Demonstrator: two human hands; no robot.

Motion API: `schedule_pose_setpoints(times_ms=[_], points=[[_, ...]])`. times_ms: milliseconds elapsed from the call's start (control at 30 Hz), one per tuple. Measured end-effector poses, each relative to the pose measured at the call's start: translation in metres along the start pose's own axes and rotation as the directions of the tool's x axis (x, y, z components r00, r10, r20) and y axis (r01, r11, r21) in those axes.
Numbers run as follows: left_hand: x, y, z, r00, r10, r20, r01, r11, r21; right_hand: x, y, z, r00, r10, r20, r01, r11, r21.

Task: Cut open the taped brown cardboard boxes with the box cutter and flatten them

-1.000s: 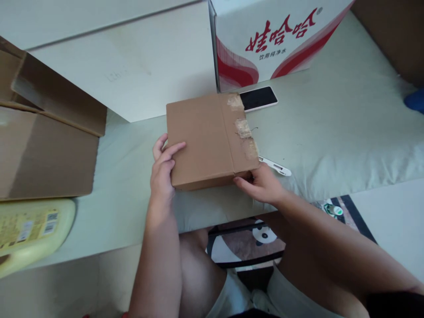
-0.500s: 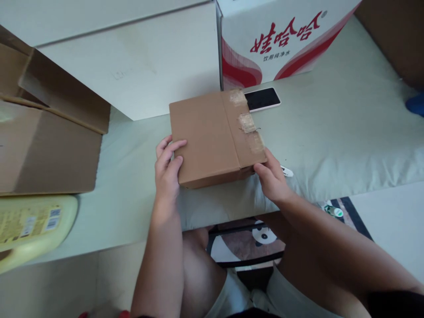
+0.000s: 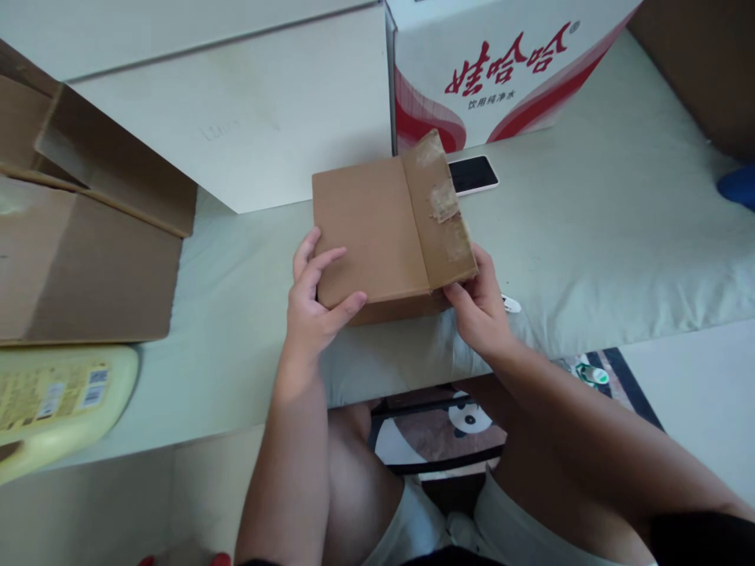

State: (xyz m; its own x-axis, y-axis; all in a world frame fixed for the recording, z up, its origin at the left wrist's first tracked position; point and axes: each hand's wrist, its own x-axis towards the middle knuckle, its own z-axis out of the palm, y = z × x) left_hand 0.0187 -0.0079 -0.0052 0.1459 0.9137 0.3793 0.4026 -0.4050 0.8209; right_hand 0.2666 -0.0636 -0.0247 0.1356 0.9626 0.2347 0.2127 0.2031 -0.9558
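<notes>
A brown cardboard box [image 3: 371,228] lies in front of me on a pale green cloth-covered surface [image 3: 236,275]. Its right-hand flap [image 3: 440,212], marked with patches of torn tape, is tilted upward. My left hand [image 3: 312,303] grips the box's near left corner, fingers over the top and side, thumb along the near edge. With my right hand [image 3: 480,303] I pinch the flap's near corner, thumb below it and fingers behind. Close to my right fingers lies a small white object [image 3: 511,304], partly hidden. What the box contains cannot be seen.
A phone [image 3: 473,174] lies just behind the flap. Large white cartons [image 3: 236,134] and a red-and-white water carton [image 3: 501,79] stand at the back. On the left are an open cardboard box [image 3: 106,267] and a yellow jug [image 3: 64,401]. A blue object [image 3: 737,187] is far right.
The flap has swung up from lying nearly level, lifted by my right hand. My left hand and the box have shifted slightly right and away from me.
</notes>
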Motion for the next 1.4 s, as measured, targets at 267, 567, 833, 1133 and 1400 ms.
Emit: schedule_pose_setpoints(times_ms=[267, 567, 833, 1133, 1400], points=[[0.002, 0.001, 0.000, 0.996, 0.019, -0.091, -0.021, 1.000, -0.020, -0.004, 0.004, 0.001, 0.995, -0.045, 0.090, 0.039, 0.997, 0.062], [0.003, 0.006, 0.001, 0.996, -0.024, -0.091, 0.026, 1.000, 0.012, -0.005, 0.006, -0.001, 0.989, -0.064, 0.136, 0.066, 0.998, -0.013], [0.003, 0.006, 0.004, 0.989, -0.027, -0.145, 0.028, 1.000, 0.003, -0.002, 0.000, -0.006, 0.975, -0.047, 0.218, 0.064, 0.995, -0.073], [0.003, 0.007, 0.001, 0.996, -0.024, -0.092, 0.023, 1.000, -0.009, -0.003, -0.005, -0.004, 0.976, -0.066, 0.206, 0.096, 0.986, -0.138], [0.003, 0.007, 0.001, 0.997, 0.014, -0.074, -0.014, 1.000, 0.009, -0.003, -0.004, -0.005, 0.967, -0.058, 0.247, 0.094, 0.986, -0.135]])
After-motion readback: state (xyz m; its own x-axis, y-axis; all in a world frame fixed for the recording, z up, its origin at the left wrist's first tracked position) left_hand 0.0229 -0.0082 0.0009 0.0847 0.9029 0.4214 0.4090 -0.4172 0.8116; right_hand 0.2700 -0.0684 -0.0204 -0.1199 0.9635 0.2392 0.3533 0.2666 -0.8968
